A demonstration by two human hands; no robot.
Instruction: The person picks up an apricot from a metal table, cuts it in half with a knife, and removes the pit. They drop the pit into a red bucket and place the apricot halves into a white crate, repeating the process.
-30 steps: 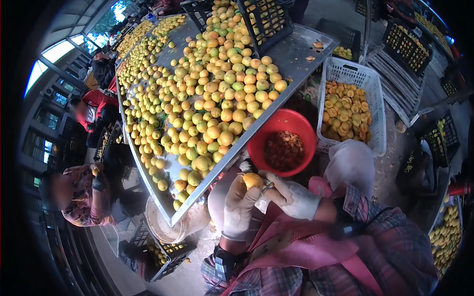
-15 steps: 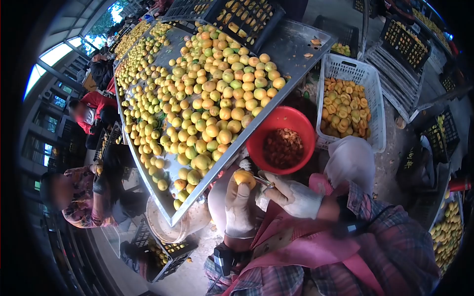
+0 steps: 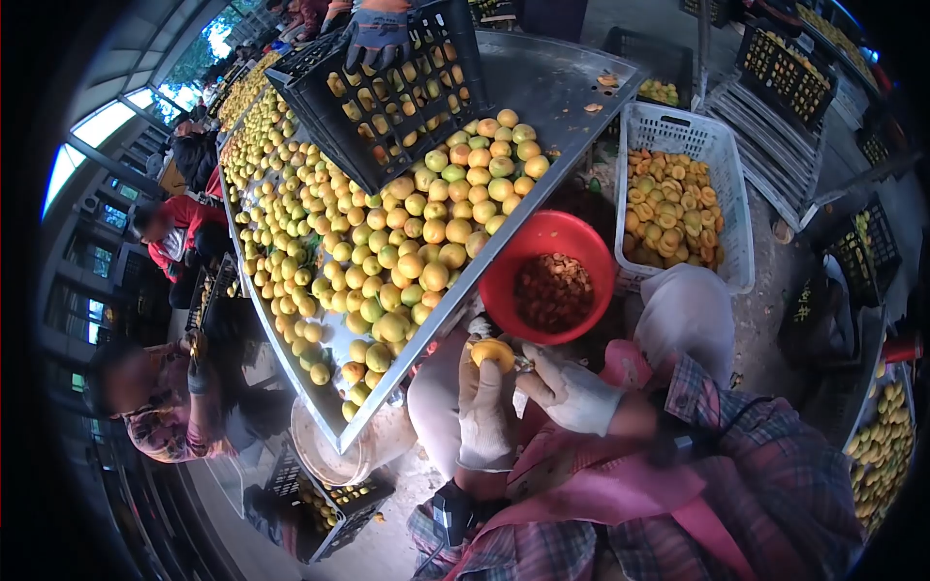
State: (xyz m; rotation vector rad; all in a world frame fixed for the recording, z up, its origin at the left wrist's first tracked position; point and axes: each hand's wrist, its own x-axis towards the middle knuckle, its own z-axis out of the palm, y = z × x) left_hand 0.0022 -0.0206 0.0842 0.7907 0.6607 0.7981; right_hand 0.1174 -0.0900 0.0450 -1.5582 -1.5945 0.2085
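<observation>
My left hand (image 3: 482, 421), in a white work glove, is closed around an apricot (image 3: 492, 352) whose cut face shows yellow-orange. Close on its right is my right hand (image 3: 579, 395), also gloved, its fingers pinching a small metal tool (image 3: 524, 364). Only a short bit of that tool shows, so its exact kind is hard to make out. Both hands are above my lap, below the near edge of the metal table (image 3: 455, 308). Whole yellow and green apricots (image 3: 387, 281) lie heaped on the table.
Right of the table stands a red basin (image 3: 603, 254) holding brownish pits. A white crate (image 3: 744, 228) of apricot halves is beside it. Another person's gloved hand (image 3: 378, 34) grips a black crate (image 3: 387, 107) tilted over the table. A co-worker (image 3: 170, 392) sits at the left.
The black crate has moved left and toward me over the apricots, with another person's gloved hand now visible on it. The apricot in my left hand has turned to show its cut face.
</observation>
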